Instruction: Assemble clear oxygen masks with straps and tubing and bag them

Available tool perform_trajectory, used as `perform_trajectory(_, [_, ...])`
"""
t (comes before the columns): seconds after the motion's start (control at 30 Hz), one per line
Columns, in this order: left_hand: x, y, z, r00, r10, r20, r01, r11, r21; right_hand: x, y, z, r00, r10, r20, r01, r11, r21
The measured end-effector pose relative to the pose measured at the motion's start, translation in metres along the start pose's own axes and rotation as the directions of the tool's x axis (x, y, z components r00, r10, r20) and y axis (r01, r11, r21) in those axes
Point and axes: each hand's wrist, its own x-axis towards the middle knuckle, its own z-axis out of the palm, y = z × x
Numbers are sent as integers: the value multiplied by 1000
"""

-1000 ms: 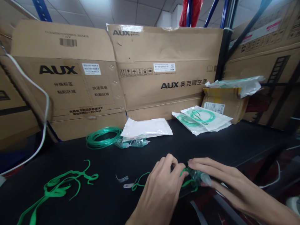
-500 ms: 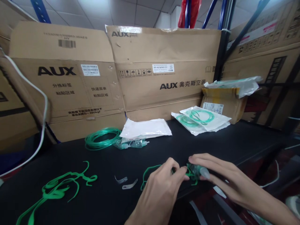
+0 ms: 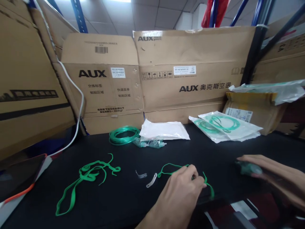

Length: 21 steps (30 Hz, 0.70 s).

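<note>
— In the head view, what are the hands gripping?
— The left hand pinches a green strap against the table; its loose end trails just right of the fingertips. The right hand, well off to the right, seems closed around a clear, green-tinted piece, though blur hides the exact hold.

— How far along does it look?
— Partway, I'd judge. Strap and piece are apart, each in its own hand. Two clear strips lie loose left of the left grip, and a heap of green straps lies farther left, untouched.

— And the surface and room?
— A black tabletop. Beyond the left grip sit coiled green tubing, a white packet and clear fittings; between and beyond both hands, tubing packets. Large cartons wall the back, under a tiled ceiling.
</note>
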Motion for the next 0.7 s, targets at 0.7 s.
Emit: perform_trajectory(0.7, [-48,-71,-85,957,-290,24,282,945,165,18,-18,25,972,-222,-82,214,973,-91])
